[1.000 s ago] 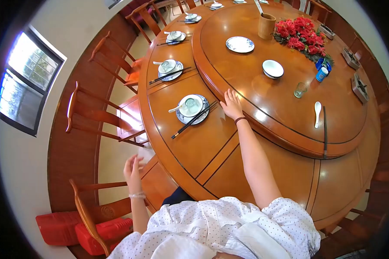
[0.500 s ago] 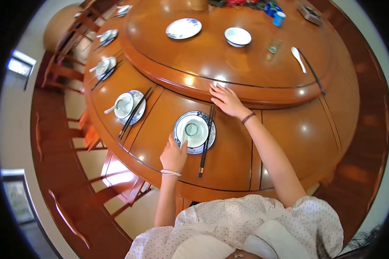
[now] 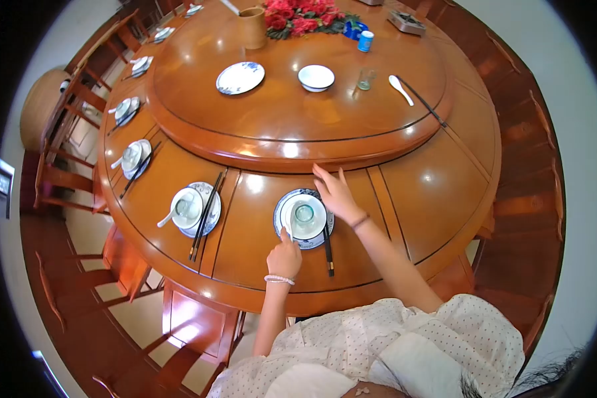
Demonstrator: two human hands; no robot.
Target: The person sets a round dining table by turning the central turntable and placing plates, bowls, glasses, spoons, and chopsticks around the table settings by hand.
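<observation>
My left hand (image 3: 285,257) is closed at the near edge of a place setting, its fingers at the handle of a white spoon (image 3: 290,229). The spoon rests in a white bowl (image 3: 318,222) that stands on a blue-patterned plate (image 3: 280,207). Inside the bowl sits a small glass (image 3: 304,213). Black chopsticks (image 3: 329,255) lie on the plate's right side, their upper part over its rim. My right hand (image 3: 335,194) is just right of the plate, fingers apart, holding nothing, near the edge of the raised round turntable (image 3: 259,149).
More settings line the table's left side, the nearest with a bowl (image 3: 187,207). The turntable holds a plate (image 3: 240,78), a bowl (image 3: 316,77), a glass (image 3: 366,79), a spoon (image 3: 400,90), a chopstick (image 3: 421,101), a blue can (image 3: 365,42), red flowers (image 3: 305,14) and a wooden holder (image 3: 252,28).
The view has swung toward this setting. My left hand has come from beside the table to the spoon. My right hand has left the turntable edge and is lower, close to the plate.
</observation>
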